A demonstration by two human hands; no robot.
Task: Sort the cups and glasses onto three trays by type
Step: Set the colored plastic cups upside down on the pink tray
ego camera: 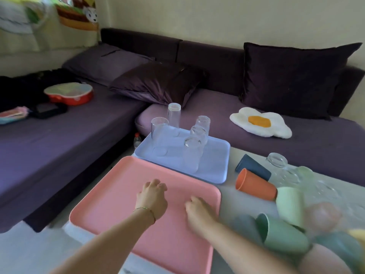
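A pink tray [118, 204] lies near me on the table, with nothing on it. Both hands hover over it: my left hand [152, 196] has loosely curled fingers and holds nothing, and my right hand [197, 207] is blurred, fingers relaxed, near the tray's right edge. Behind it a blue tray [213, 169] carries several clear glasses [192, 153] standing upside down. To the right, plastic cups lie on their sides: a dark blue cup [252, 167], an orange cup [254, 183], a pale green cup [290, 204] and a darker green cup [282, 234]. Clear glasses [278, 161] lie among them.
A purple corner sofa [59, 135] wraps the table's far and left sides, with dark cushions [158, 84], a fried-egg plush [260, 122], a red-rimmed dish [70, 93] and a dark case. A small bottle [137, 139] stands on the floor by the blue tray.
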